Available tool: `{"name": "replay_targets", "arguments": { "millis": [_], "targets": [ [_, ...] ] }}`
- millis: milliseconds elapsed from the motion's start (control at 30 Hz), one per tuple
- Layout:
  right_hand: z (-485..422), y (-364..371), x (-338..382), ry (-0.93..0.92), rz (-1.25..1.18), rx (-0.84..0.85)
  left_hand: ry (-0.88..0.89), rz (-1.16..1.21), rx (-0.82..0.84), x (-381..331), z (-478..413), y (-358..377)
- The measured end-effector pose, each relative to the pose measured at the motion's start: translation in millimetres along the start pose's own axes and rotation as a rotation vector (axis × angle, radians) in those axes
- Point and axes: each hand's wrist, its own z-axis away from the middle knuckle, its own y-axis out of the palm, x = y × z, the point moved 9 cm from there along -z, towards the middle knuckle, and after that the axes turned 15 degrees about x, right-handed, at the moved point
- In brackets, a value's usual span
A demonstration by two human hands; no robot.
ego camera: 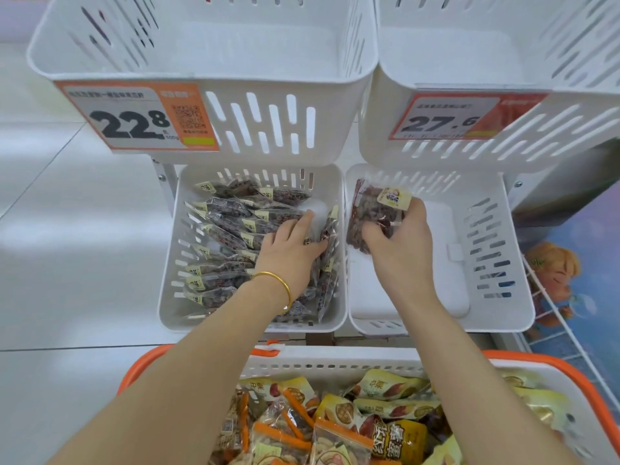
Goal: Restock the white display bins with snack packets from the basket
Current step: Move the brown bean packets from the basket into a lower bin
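White tiled floor (67,229); right grip (399,243) holds packet (369,213).

The display bins (235,85) are white with slotted walls, their price tags (137,117) orange and pale grey with black numerals. The snack packets (231,226) in the lower left bin (167,297) are clear, showing dark reddish-brown contents and pale yellow labels. The basket (137,369) has an orange rim and a white slotted wall, its packets (396,385) yellow and orange; the bangle (273,276) is gold
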Motion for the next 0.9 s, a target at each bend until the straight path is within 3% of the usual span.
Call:
{"name": "replay_targets", "arguments": {
  "millis": [167, 333, 600, 667, 800, 900],
  "targets": [
    [-16.3, 20.7, -0.4, -0.054, 0.032, -0.043, -0.018, 0.029, -0.022, 6.0, 4.8, 1.5],
    [-33.6, 47.0, -10.2, -0.034, 0.114, -0.06, -0.005, 0.195, -0.184, 20.6, 20.3, -2.5],
    [-70.1, 78.6, -20.1, 0.296, 0.78, 0.156, 0.045, 0.256, -0.246, 23.0, 22.9, -7.1],
    [-65.2, 76.8, -12.3, 0.236, 0.748, 0.137, 0.043, 0.274, -0.253, 24.1, 23.8, -8.2],
    [-32.1, 74.7, 8.2, -0.144, 0.618, 0.034, 0.031, 0.292, -0.271, 29.1, 23.5, -9.0],
    [-41.0, 78.7, 2.5, -0.129, 0.748, 0.076, 0.037, 0.305, -0.279, 30.5, 24.2, -9.2]
  ]
}}
